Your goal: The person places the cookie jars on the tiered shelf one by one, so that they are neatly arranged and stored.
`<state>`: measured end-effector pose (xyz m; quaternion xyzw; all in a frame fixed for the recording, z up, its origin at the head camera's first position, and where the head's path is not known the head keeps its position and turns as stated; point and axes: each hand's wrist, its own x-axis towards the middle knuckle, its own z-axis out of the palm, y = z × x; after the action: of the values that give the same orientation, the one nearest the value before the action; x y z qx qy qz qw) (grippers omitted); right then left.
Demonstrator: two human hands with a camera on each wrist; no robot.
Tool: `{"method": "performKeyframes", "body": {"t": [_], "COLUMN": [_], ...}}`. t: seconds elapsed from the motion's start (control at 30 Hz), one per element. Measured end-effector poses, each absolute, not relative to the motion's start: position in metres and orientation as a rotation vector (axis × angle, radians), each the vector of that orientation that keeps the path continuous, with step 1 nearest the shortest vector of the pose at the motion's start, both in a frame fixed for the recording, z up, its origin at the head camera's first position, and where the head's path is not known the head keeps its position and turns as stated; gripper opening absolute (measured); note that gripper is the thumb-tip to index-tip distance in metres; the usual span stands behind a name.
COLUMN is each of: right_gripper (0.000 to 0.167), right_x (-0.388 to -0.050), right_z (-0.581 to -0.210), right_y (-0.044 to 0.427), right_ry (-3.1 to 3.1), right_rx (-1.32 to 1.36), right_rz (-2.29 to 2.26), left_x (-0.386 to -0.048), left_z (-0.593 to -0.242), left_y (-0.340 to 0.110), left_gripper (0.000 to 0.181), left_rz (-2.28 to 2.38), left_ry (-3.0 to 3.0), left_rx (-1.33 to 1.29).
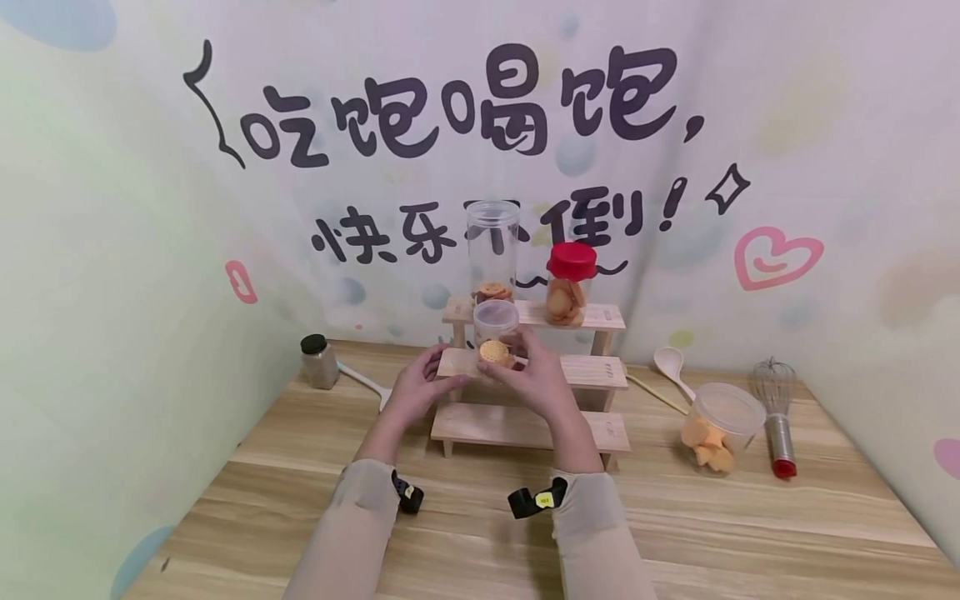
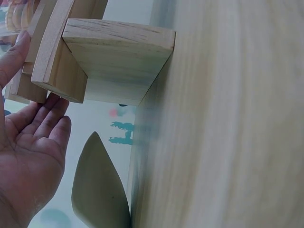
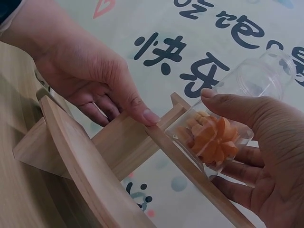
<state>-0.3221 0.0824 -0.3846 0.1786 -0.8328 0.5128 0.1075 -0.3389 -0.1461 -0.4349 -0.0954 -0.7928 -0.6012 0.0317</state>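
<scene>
A three-tier wooden stand stands in front of me on the table. My right hand grips a small clear jar of biscuits from its right side, at the middle tier. Orange ridged biscuits show through its wall in the right wrist view. Whether its base bears fully on the tier, I cannot tell. My left hand holds that tier's left end, thumb at the front edge and fingers at the end and underside. On the top tier stand a tall clear jar and a red-lidded jar, both with biscuits.
To the right are a wide clear jar of orange biscuits, a whisk and a pale spoon. At the back left stands a black-capped bottle beside a white-handled utensil. A printed cloth wall rises behind the stand.
</scene>
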Motion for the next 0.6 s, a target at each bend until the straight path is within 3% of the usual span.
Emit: {"method": "performKeyframes", "body": {"t": [0.6], "right_gripper": [0.066], "right_x": [-0.3238], "right_z": [-0.3862], "right_y": [0.0801], "right_ry": [-2.436], "right_rx": [0.541], "right_rz": [1.527], "left_x": [-0.3384], "left_z": [-0.4337], "left_y": [-0.1467], "left_gripper": [0.090], "left_rz": [-1.837], "left_ry": [-2.452], "left_rx": [-0.290]}}
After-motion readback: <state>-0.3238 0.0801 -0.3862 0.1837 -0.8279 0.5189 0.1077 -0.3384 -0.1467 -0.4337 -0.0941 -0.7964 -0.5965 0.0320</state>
